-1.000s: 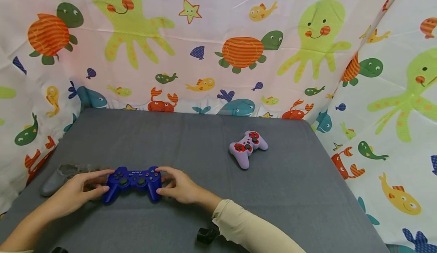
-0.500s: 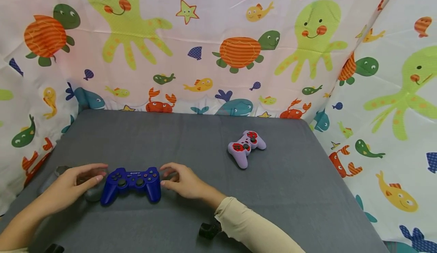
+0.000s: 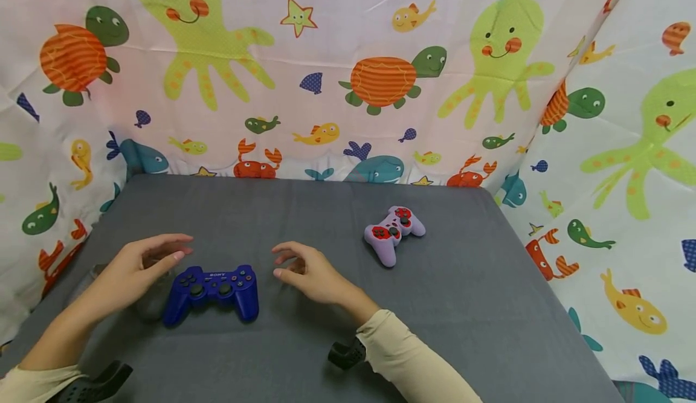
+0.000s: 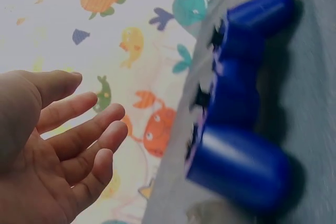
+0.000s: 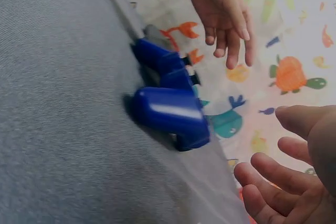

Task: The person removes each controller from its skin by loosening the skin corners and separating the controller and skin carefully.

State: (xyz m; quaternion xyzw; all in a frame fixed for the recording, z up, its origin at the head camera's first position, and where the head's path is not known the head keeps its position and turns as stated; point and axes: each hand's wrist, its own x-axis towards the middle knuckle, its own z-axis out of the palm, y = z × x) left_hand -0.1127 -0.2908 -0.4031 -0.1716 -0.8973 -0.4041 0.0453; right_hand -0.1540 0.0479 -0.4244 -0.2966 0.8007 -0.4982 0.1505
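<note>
A blue game controller point(image 3: 212, 291) marked SONY lies on the grey tabletop, its two grips towards the near edge. My left hand point(image 3: 138, 267) hovers above and to its left, with relaxed fingers and nothing in them. To the controller's right, my right hand point(image 3: 310, 273) is raised off the cloth, loosely bent and apart from it. The left wrist view shows the blue controller point(image 4: 236, 103) standing clear of the left palm point(image 4: 58, 156). In the right wrist view the right fingers point(image 5: 278, 174) are likewise free of it.
A lilac game controller point(image 3: 394, 234) with red button areas lies at the back right of the table. Beneath the left hand a grey object point(image 3: 154, 300) is mostly hidden. A curtain point(image 3: 326, 89) printed with sea animals hangs behind and at the sides.
A second ago both hands held the blue controller by its ends. They let go, then rose and spread apart. The controller stays on the table.
</note>
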